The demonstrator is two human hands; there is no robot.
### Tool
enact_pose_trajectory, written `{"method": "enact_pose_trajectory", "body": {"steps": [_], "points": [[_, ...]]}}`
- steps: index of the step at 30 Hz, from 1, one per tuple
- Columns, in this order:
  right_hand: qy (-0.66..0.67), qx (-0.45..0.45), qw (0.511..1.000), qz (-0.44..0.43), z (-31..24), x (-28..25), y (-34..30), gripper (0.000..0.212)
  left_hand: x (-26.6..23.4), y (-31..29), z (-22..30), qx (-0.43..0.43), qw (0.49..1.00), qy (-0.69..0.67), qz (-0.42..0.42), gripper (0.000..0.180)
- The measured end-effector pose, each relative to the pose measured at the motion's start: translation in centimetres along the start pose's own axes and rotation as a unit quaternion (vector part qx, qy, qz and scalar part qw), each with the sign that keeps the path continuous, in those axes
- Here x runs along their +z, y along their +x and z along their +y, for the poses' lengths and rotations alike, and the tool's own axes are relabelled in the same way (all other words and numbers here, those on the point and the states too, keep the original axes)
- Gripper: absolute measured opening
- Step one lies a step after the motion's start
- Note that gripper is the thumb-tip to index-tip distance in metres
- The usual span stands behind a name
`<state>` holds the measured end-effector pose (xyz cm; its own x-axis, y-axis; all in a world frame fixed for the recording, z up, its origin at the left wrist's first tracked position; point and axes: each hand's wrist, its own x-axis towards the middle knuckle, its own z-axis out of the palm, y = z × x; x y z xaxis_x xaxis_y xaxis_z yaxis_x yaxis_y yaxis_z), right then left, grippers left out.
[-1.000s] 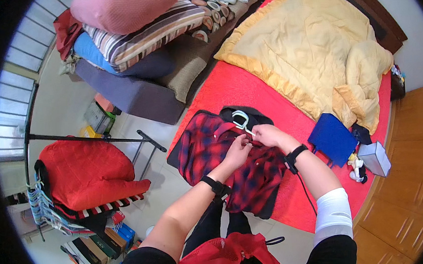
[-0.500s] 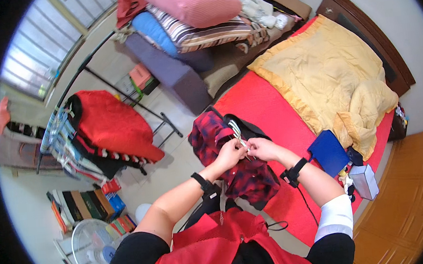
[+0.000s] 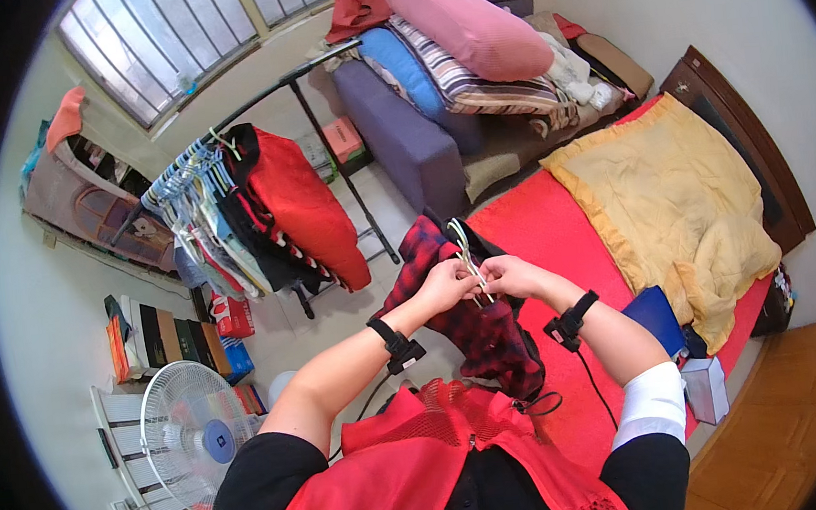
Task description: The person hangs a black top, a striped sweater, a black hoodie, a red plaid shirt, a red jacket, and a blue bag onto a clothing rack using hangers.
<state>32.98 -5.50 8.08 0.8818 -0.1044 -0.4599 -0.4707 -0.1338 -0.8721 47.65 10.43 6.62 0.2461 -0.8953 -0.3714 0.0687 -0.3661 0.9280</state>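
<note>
In front of me, over the bed's near edge, hangs a red and dark plaid garment (image 3: pixel 494 346). A white hanger (image 3: pixel 464 241) stands up out of it, its upper part above my fingers. My left hand (image 3: pixel 447 286) is closed, pinching at the hanger and the cloth around it. Just beside it, my right hand (image 3: pixel 513 277) is also closed at the hanger, the fingertips of both hands nearly meeting. Exactly what each fingertip grips is partly hidden. A dark garment part shows behind the hanger.
At left stands a clothes rack (image 3: pixel 357 197) with several hung garments, a red jacket (image 3: pixel 299 206) foremost. A white fan (image 3: pixel 197 435) is at lower left. A grey sofa (image 3: pixel 398 131) piled with pillows adjoins the red bed (image 3: pixel 560 243), which bears a yellow quilt (image 3: pixel 663 206).
My view has swung left and up, so the rack, fan and sofa show more fully. Both hands stay together at the hanger, which now stands more upright in the picture.
</note>
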Motion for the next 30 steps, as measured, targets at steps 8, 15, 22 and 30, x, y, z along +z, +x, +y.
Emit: {"method": "enact_pose_trajectory", "body": {"steps": [8, 15, 22, 30], "points": [[0.02, 0.013, 1.0, 0.008, -7.3, 4.0, 2.8, 0.01, -6.9, -3.9, 1.5, 0.054, 0.997, -0.047, 0.007, 0.018], [0.033, -0.015, 0.999, 0.033, -14.2, 6.1, 6.1, 0.009, -13.0, -5.6, 4.9, 0.102, 0.993, -0.002, 0.053, 0.02], [-0.01, -0.036, 0.999, 0.034, -19.4, 6.2, 11.7, 0.009, -19.7, -4.3, 6.2, 0.125, 0.988, -0.009, 0.091, 0.019], [-0.04, -0.07, 0.997, 0.019, -23.8, 5.2, 19.8, 0.01, -27.7, -2.0, 7.0, 0.136, 0.981, -0.036, 0.135, 0.027]]}}
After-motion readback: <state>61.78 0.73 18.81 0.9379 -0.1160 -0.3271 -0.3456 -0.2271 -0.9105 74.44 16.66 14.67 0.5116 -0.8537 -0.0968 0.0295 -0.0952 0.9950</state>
